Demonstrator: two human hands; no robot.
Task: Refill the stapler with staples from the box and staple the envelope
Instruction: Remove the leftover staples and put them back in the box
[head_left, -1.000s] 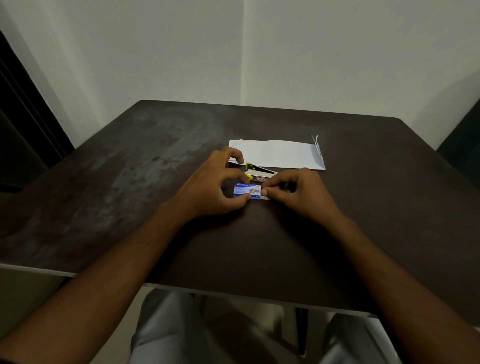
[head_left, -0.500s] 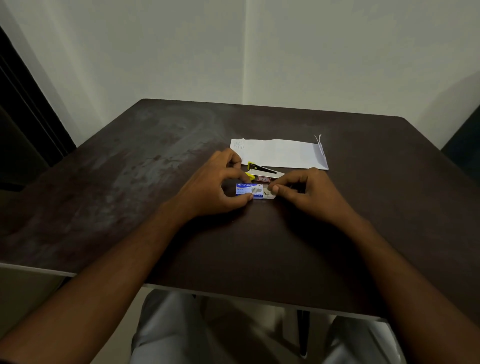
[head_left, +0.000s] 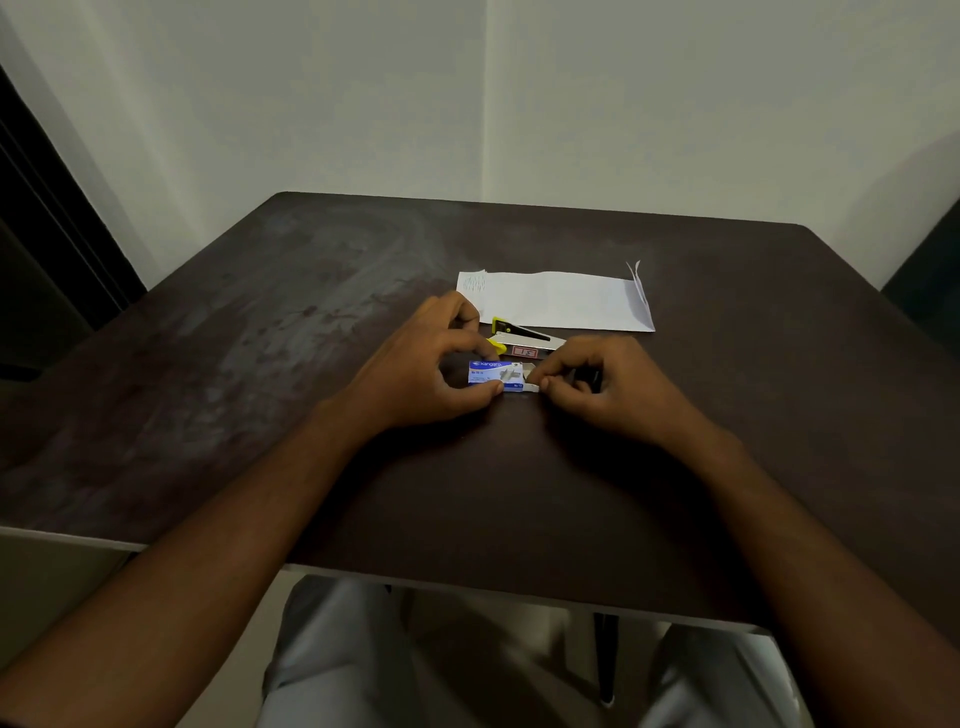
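**Staple box being opened, stapler waiting**

The step in hand looked to be getting at the staples; refilling had not begun. The left hand (head_left: 415, 374) pinched the blue box (head_left: 491, 371) between thumb and fingers, steadying it on the tabletop (head_left: 260, 364). The right hand (head_left: 613, 389), just right of the box, pinched the pale tray (head_left: 531, 383) that stuck a little way out of the box's right end. The stapler (head_left: 524, 340) lay just behind the box, its yellow-and-black top raised off the base, seemingly ready for loading. The envelope (head_left: 556, 300) lay flat farther behind the box, unstapled as far as could be seen. The next move would likely call for drawing the tray out against the left hand's hold, then lifting out one strip. Counted: one box, one stapler, one envelope, two hands; the staples inside could not be counted
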